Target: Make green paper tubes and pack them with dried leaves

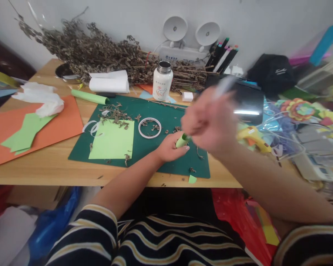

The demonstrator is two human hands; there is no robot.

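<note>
My left hand (172, 148) is closed around a small rolled tube of green paper (182, 140), its open end facing up and right. Just above and to the right, my right hand (212, 120) is blurred by motion, with its fingers wrapped round a whitish pen-like stick (224, 85). Whether the stick's lower end touches the tube is hidden. On the green cutting mat (144, 162) lie a light green paper sheet (113, 142), a white tape ring (150, 128) and scattered dried plant bits (117, 113).
Dried branches (100, 51) line the back by a white open bottle (162, 82). Another green roll (90, 96) and orange paper (72, 114) lie left. A yellow glue gun (254, 138), cables and paper flowers (298, 109) crowd the right.
</note>
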